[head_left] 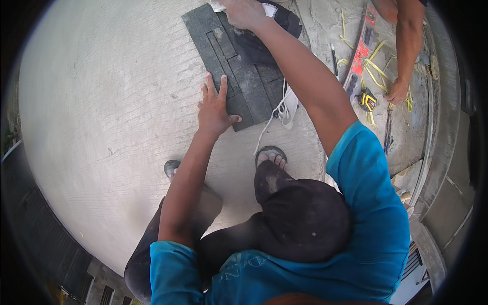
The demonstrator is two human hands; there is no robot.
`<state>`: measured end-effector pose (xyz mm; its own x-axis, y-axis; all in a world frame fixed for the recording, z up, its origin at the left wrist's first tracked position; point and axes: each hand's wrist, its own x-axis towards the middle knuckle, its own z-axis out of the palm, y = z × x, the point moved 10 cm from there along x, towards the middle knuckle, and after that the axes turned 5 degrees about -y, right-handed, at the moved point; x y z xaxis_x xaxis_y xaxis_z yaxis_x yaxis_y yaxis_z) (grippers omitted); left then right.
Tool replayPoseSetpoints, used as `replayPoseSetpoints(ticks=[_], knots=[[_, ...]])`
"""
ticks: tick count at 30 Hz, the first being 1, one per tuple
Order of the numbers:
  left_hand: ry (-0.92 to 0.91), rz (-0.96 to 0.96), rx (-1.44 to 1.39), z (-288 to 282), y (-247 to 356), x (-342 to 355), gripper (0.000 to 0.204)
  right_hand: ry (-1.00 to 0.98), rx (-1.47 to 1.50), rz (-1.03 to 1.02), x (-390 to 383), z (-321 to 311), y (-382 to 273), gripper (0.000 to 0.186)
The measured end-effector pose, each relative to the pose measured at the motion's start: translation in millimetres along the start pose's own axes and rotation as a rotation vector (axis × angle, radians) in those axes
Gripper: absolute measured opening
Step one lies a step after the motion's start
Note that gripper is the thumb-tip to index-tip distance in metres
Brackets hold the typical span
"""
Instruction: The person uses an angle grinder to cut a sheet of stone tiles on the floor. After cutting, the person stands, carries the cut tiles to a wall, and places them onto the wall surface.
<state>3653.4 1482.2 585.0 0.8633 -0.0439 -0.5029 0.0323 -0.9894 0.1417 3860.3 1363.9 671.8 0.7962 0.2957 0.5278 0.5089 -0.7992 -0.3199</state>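
My left hand (pixel 216 109) lies with fingers spread on the near-left edge of a dark grey slab (pixel 249 96) with rectangular grooves, lying on the pale floor. Stretched to the slab's far end, my right hand (pixel 244 12) is closed with a white, cloth-like piece (pixel 217 5) showing at its fingers; the top edge cuts off part of the view. Dark fabric (pixel 259 46) lies on the slab below my right forearm. A white strap with cord (pixel 288 109) trails off the slab's right side toward my sandalled foot (pixel 272 156).
At right, another person's hand (pixel 399 91) reaches down to yellow strips (pixel 376 68). Near it lie a yellow-and-black tape measure (pixel 367 99), a long red-and-grey bar (pixel 360 48) and a dark marker-like stick (pixel 334 58). A raised ledge (pixel 442 101) curves along the right side.
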Motion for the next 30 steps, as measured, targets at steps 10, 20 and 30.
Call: replayPoseSetpoints(ticks=[10, 20, 30], knots=[[0.006, -0.014, -0.002, 1.6, -22.4, 38.2, 0.134, -0.264, 0.03, -0.128, -50.3, 77.7, 3.1, 0.054], [-0.006, -0.037, 0.003, -18.3, -30.5, 47.2, 0.134, -0.533, 0.315, 0.302, -53.0, -7.0, 58.1, 0.056], [-0.007, -0.021, -0.046, -19.9, -31.1, 71.0, 0.134, -0.175, -0.077, -0.085, 1.8, 115.9, 30.1, 0.05]])
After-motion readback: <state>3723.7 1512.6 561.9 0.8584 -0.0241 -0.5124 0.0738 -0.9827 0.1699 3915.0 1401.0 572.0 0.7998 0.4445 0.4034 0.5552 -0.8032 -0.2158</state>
